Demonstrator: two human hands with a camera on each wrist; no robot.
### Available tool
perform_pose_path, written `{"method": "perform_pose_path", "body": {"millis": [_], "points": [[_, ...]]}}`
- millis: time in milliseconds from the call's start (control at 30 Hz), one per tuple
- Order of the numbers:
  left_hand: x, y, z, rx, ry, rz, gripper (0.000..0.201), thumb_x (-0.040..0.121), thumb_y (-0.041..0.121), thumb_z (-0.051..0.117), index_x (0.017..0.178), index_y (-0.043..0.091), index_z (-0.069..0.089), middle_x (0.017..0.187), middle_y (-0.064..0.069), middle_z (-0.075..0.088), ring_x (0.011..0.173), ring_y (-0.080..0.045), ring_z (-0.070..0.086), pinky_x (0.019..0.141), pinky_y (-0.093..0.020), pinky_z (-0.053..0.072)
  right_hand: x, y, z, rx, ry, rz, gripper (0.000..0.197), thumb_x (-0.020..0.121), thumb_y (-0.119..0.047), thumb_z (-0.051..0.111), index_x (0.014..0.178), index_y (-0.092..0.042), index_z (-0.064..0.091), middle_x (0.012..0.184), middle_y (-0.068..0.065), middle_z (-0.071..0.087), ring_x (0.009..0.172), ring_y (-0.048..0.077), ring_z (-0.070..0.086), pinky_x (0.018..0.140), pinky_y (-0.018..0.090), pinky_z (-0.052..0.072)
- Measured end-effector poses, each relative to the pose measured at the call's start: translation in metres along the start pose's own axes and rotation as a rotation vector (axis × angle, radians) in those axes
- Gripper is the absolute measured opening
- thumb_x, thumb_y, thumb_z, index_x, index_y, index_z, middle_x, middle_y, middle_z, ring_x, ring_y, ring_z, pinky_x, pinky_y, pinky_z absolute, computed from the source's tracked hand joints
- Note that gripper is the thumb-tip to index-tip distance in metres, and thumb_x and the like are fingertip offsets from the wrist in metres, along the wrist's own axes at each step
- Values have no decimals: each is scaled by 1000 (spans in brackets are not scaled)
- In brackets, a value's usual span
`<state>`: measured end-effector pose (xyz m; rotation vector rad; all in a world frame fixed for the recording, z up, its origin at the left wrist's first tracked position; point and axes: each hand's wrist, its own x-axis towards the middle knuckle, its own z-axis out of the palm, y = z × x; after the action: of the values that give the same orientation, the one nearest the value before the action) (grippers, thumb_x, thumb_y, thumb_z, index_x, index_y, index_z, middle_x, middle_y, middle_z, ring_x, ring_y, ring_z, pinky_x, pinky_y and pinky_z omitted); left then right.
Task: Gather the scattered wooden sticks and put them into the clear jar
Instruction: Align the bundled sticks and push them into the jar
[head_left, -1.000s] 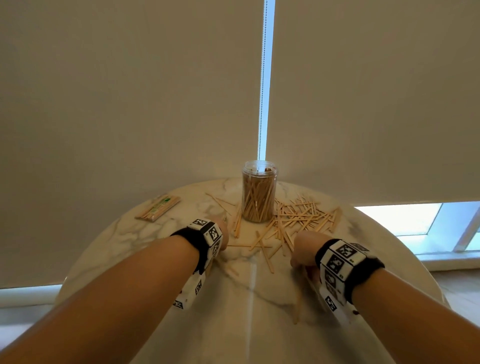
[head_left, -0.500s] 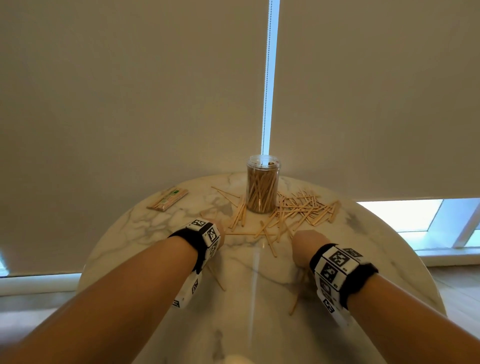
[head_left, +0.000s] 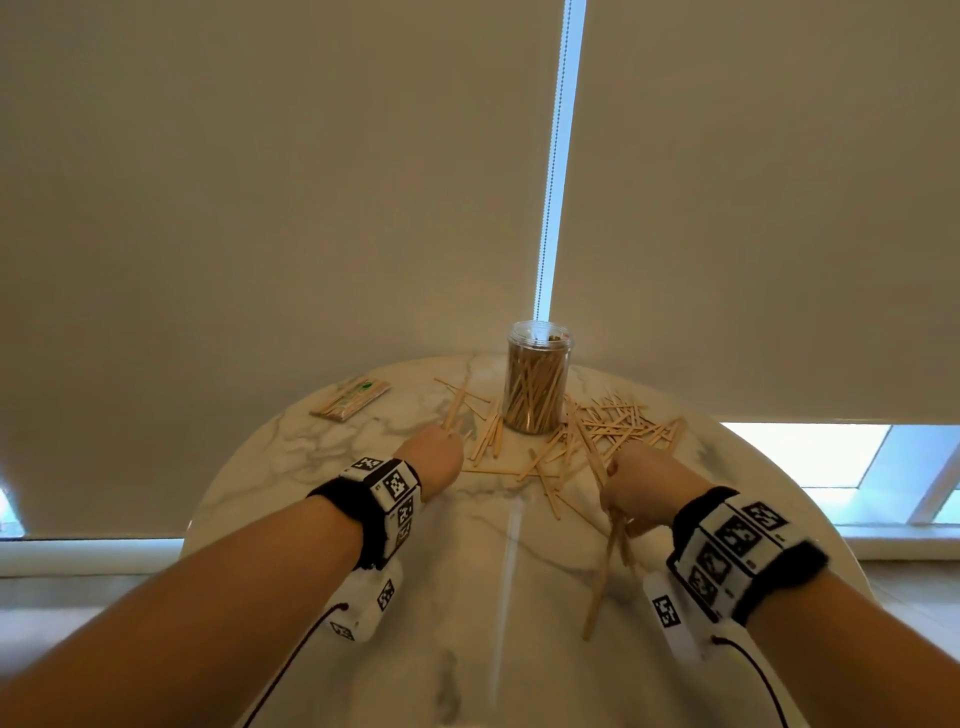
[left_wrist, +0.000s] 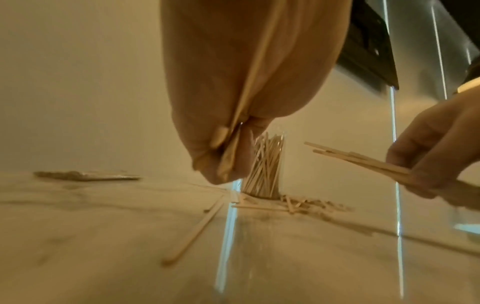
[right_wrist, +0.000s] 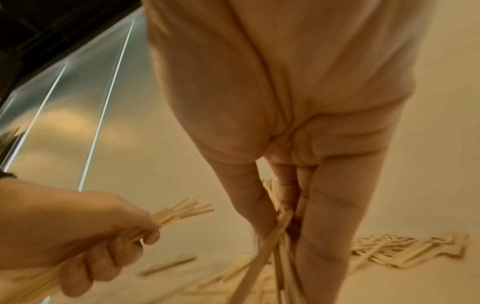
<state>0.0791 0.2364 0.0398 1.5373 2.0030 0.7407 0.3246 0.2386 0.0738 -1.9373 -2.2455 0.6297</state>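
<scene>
A clear jar packed with wooden sticks stands upright at the far side of the round marble table. Loose sticks lie scattered to its right and in front of it. My left hand grips a small bundle of sticks just left of the jar. My right hand holds several long sticks that slant down toward me. In the right wrist view the right fingers pinch sticks, and the left hand holds a fanned bundle.
A wrapped packet of sticks lies at the table's far left. Beige roller blinds hang close behind the table. A single stick lies on the marble near my left hand.
Both hands have lifted off the table with sticks in them. The left hand moved forward toward the jar; the right hand rose with long sticks hanging below it.
</scene>
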Motion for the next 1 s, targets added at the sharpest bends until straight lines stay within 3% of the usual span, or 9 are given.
{"method": "perform_pose_path", "body": {"millis": [67, 167, 300, 400, 467, 567, 800, 867, 1000], "points": [[-5, 7, 0, -234, -15, 4, 46, 105, 46, 30, 116, 10, 55, 74, -4, 50, 60, -18, 47, 54, -28, 43, 4, -3, -4, 211, 36, 15, 12, 91, -6, 64, 99, 1, 70, 96, 16, 74, 87, 28, 74, 78, 40, 63], [-5, 21, 5, -508, -28, 90, 37, 103, 50, 38, 100, 16, 52, 69, 0, 46, 52, -11, 40, 48, -26, 38, 2, -19, -9, 478, 120, -54, 2, 91, -3, 65, 90, -3, 67, 87, 15, 73, 79, 26, 74, 70, 40, 64], [-10, 50, 7, -803, -42, 274, 39, 92, 61, 53, 90, 23, 56, 68, 5, 47, 52, -8, 40, 50, -26, 37, 9, -46, -10, 601, 217, -247, 1, 93, -13, 67, 92, -12, 68, 84, 7, 73, 75, 21, 74, 69, 38, 64], [-1, 62, 12, -840, -48, 344, 46, 84, 67, 61, 101, 24, 62, 80, 4, 68, 64, -12, 59, 57, -27, 47, 26, -66, -4, 538, 283, -391, 10, 94, -16, 64, 100, -21, 70, 82, -2, 75, 73, 14, 74, 70, 36, 64], [16, 61, 14, -839, 20, 316, 47, 89, 62, 59, 113, 22, 60, 99, -1, 73, 82, -13, 69, 68, -29, 55, 39, -76, -1, 492, 357, -441, 17, 92, -15, 61, 100, -23, 73, 78, -5, 75, 69, 9, 73, 69, 33, 63], [43, 50, 16, -880, 149, 265, 28, 102, 44, 45, 113, 23, 59, 101, -2, 71, 95, -18, 69, 84, -38, 57, 58, -85, 5, 525, 358, -508, 18, 92, -15, 63, 98, -24, 78, 75, -8, 75, 70, 4, 72, 74, 34, 63], [71, 34, 6, -1124, 108, 226, 26, 107, 34, 38, 101, 12, 49, 80, -9, 57, 63, -23, 58, 53, -36, 52, 91, -84, 13, 627, 242, -452, 8, 89, -27, 73, 93, -26, 66, 86, -3, 76, 79, 11, 74, 77, 43, 62], [75, 35, 4, -1246, 125, 262, 21, 107, 32, 39, 98, 15, 46, 68, -1, 48, 57, -17, 51, 51, -33, 48, 90, -78, 8, 649, 211, -431, 16, 87, -34, 76, 92, -22, 66, 86, 0, 75, 80, 14, 74, 75, 44, 63], [82, 39, 4, -1457, 186, 259, 14, 107, 29, 40, 98, 20, 45, 63, 4, 38, 52, -9, 36, 51, -26, 38, 86, -70, 6, 354, 97, -309, 66, 61, -76, 75, 103, -27, 60, 93, -7, 69, 81, 11, 70, 75, 39, 63]]}}
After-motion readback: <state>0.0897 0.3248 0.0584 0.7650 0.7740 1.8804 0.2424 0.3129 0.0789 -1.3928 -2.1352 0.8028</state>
